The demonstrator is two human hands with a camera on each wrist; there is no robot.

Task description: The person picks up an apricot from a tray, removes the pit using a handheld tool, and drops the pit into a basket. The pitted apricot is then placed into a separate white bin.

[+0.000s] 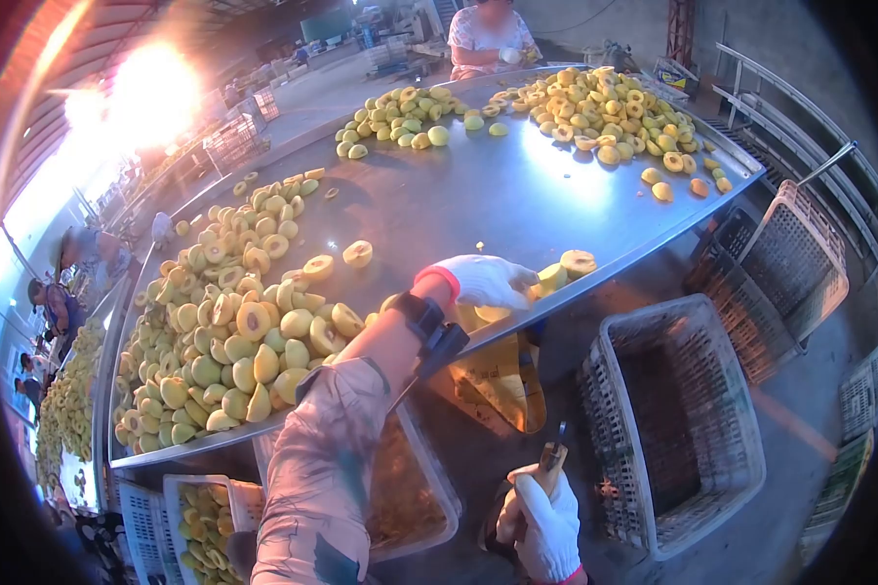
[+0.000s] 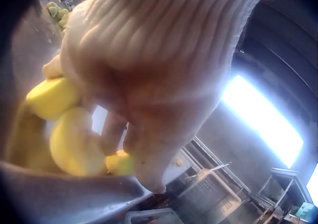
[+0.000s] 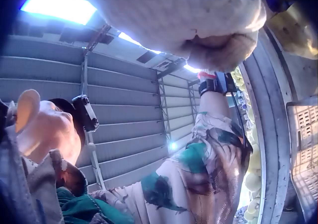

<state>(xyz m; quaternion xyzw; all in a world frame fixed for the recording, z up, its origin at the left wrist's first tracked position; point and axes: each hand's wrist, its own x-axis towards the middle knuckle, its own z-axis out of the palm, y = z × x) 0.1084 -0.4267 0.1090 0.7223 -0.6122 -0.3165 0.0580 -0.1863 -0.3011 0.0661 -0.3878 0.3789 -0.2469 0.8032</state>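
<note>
Head view: my gloved left hand [image 1: 483, 281] was down at the near rim of the metal table [image 1: 429, 195], fingers against a few yellow fruit pieces [image 1: 552, 277]. Left wrist view was blurry and the hand hid its own fingertips, so I couldn't tell whether it was gripping or only touching. Right hand [image 1: 541, 522] was wrapped around a wooden-handled tool [image 1: 552, 466], metal tip up, below table level, well apart from the left. Big fruit pile [image 1: 234, 341] lay off to the left. Likeliest failure, I judged: a piece rolling off, since they sat right beside the rim and cut faces could be slick. Second: nicking my left fingers if the tool came up carelessly.
</note>
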